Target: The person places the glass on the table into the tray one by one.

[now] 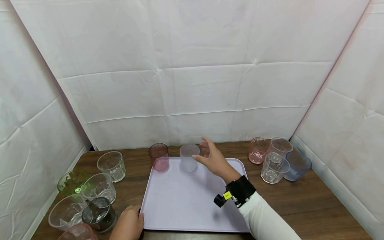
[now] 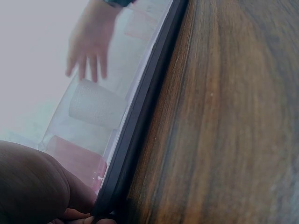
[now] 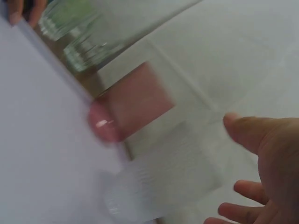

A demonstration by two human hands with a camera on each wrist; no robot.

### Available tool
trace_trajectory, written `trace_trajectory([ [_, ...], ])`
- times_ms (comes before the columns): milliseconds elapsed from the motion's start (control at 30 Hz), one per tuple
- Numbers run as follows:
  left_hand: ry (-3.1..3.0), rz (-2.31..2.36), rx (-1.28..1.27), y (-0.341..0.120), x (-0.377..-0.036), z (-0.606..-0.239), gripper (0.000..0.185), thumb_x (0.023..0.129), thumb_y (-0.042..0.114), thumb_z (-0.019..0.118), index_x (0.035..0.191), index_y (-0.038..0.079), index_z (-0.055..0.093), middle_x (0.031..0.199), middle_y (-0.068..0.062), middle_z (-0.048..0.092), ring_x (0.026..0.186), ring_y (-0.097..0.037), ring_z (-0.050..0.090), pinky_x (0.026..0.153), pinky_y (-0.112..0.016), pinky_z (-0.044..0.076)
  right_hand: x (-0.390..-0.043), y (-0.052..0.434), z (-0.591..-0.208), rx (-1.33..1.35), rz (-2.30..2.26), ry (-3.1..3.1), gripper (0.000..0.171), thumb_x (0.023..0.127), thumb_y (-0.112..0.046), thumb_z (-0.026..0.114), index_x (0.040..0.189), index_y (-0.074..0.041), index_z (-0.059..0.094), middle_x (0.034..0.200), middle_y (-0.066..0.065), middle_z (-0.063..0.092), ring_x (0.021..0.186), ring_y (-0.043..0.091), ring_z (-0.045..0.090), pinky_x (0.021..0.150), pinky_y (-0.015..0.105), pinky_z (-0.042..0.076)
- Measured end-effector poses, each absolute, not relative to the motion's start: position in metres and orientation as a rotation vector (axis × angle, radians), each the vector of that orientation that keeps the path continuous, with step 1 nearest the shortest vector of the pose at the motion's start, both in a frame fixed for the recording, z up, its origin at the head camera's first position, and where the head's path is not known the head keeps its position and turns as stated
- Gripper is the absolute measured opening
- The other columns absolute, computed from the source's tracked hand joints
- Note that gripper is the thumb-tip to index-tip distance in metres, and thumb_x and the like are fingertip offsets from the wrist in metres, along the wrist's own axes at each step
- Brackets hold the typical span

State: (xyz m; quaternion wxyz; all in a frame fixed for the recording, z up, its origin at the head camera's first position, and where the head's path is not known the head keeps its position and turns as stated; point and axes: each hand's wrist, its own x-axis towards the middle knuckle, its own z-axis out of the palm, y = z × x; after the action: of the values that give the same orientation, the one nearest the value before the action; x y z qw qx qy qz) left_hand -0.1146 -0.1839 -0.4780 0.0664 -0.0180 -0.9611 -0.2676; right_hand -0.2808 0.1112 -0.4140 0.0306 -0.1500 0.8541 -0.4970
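A lavender tray (image 1: 186, 203) lies on the wooden table, its dark outer edge facing the left wrist camera. My left hand (image 1: 129, 221) holds the tray's left edge near the front corner, thumb on top and fingertips at the side. Upright at the tray's back edge stands a frosted clear tumbler (image 1: 188, 163), with a pink-red tumbler (image 1: 159, 160) to its left in the back corner. My right hand (image 1: 211, 158) is just right of the frosted tumbler, thumb and fingers spread apart. In the right wrist view a gap shows between the fingers and the frosted tumbler (image 3: 163, 177).
On the left stand several glasses, among them a green one (image 1: 73, 181), a dark grey one (image 1: 100, 218) and a clear faceted one (image 1: 112, 166). At the right back a pink glass (image 1: 257, 151), clear ones and a blue one (image 1: 297, 166) cluster. White cloth walls (image 1: 192, 93) enclose the table.
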Motion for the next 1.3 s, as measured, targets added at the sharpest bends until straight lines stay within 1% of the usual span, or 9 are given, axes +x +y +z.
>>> trace_trajectory([
  [167, -2.94, -0.82, -0.037, -0.184, -0.116, -0.476, 0.018, 0.083, 0.0, 0.069, 0.099, -0.008, 0.07, 0.09, -0.018, 0.069, 0.092, -0.042, 0.067, 0.083, -0.054, 0.054, -0.261, 0.134, -0.375, -0.57, -1.483, 2.724, 0.067, 0.095, -0.031, 0.072, 0.153, -0.018, 0.039, 0.141, 0.008, 0.058, 0.131, 0.031, 0.055, 0.102, 0.052, 0.049],
  [300, -2.947, -0.818, -0.042, -0.184, -0.117, -0.476, 0.018, 0.083, 0.0, 0.069, 0.099, -0.008, 0.07, 0.09, -0.019, 0.069, 0.093, -0.042, 0.067, 0.083, -0.054, 0.053, -0.241, 0.154, -0.352, -0.657, -1.505, 2.796, 0.04, 0.097, -0.03, 0.069, 0.134, -0.017, 0.061, 0.117, 0.005, 0.07, 0.107, 0.023, 0.067, 0.088, 0.042, 0.055],
  [400, -2.952, -0.814, -0.042, -0.184, -0.117, -0.476, 0.018, 0.083, 0.0, 0.069, 0.099, -0.008, 0.07, 0.09, -0.019, 0.069, 0.092, -0.042, 0.067, 0.083, -0.054, 0.053, -0.226, 0.171, -0.338, -0.747, -1.545, 2.849, 0.023, 0.097, -0.024, 0.069, 0.119, -0.014, 0.069, 0.1, 0.001, 0.072, 0.085, 0.016, 0.065, 0.072, 0.031, 0.054],
  [500, -2.952, -0.813, -0.041, -0.184, -0.117, -0.476, 0.017, 0.083, 0.0, 0.069, 0.098, -0.008, 0.07, 0.089, -0.018, 0.069, 0.092, -0.042, 0.067, 0.083, -0.054, 0.053, -0.211, 0.188, -0.324, -0.86, -1.641, 2.872, 0.013, 0.097, -0.012, 0.069, 0.109, -0.009, 0.071, 0.091, 0.0, 0.071, 0.076, 0.014, 0.065, 0.064, 0.026, 0.053],
  [667, -2.954, -0.808, -0.041, -0.183, -0.117, -0.477, 0.018, 0.083, 0.0, 0.07, 0.099, -0.008, 0.07, 0.09, -0.019, 0.069, 0.093, -0.043, 0.067, 0.083, -0.054, 0.053, -0.19, 0.221, -0.312, -1.027, -1.872, 2.818, 0.013, 0.094, 0.007, 0.064, 0.104, 0.001, 0.07, 0.083, 0.003, 0.07, 0.069, 0.011, 0.064, 0.059, 0.022, 0.052],
  [767, -2.953, -0.805, -0.039, -0.183, -0.117, -0.478, 0.018, 0.082, 0.0, 0.07, 0.099, -0.007, 0.071, 0.09, -0.019, 0.069, 0.093, -0.042, 0.067, 0.084, -0.054, 0.054, -0.18, 0.246, -0.309, -0.987, -2.018, 2.745, 0.013, 0.094, 0.011, 0.062, 0.104, 0.005, 0.067, 0.083, 0.004, 0.07, 0.072, 0.011, 0.066, 0.065, 0.019, 0.053],
  [900, -2.951, -0.806, -0.042, -0.184, -0.117, -0.479, 0.018, 0.082, 0.0, 0.07, 0.099, -0.008, 0.07, 0.09, -0.019, 0.069, 0.093, -0.042, 0.067, 0.083, -0.054, 0.054, -0.169, 0.278, -0.311, -0.765, -2.132, 2.758, 0.013, 0.095, 0.008, 0.061, 0.108, 0.009, 0.065, 0.084, 0.004, 0.071, 0.079, 0.011, 0.069, 0.074, 0.017, 0.053],
  [1067, -2.957, -0.808, -0.029, -0.185, -0.116, -0.479, 0.02, 0.083, 0.001, 0.07, 0.1, -0.009, 0.069, 0.091, -0.02, 0.069, 0.094, -0.043, 0.067, 0.083, -0.055, 0.053, -0.16, 0.314, -0.325, -0.559, -2.217, 2.805, 0.018, 0.097, 0.005, 0.061, 0.114, 0.008, 0.063, 0.09, 0.001, 0.074, 0.087, 0.009, 0.069, 0.07, 0.015, 0.05],
  [1300, -2.948, -0.782, -0.064, -0.185, -0.118, -0.48, 0.018, 0.082, 0.001, 0.07, 0.097, -0.009, 0.068, 0.087, -0.02, 0.067, 0.09, -0.043, 0.066, 0.08, -0.054, 0.053, -0.158, 0.363, -0.355, -0.179, -2.26, 2.993, 0.03, 0.099, -0.003, 0.062, 0.128, 0.004, 0.061, 0.105, -0.009, 0.073, 0.097, 0.001, 0.068, 0.085, 0.008, 0.047],
])
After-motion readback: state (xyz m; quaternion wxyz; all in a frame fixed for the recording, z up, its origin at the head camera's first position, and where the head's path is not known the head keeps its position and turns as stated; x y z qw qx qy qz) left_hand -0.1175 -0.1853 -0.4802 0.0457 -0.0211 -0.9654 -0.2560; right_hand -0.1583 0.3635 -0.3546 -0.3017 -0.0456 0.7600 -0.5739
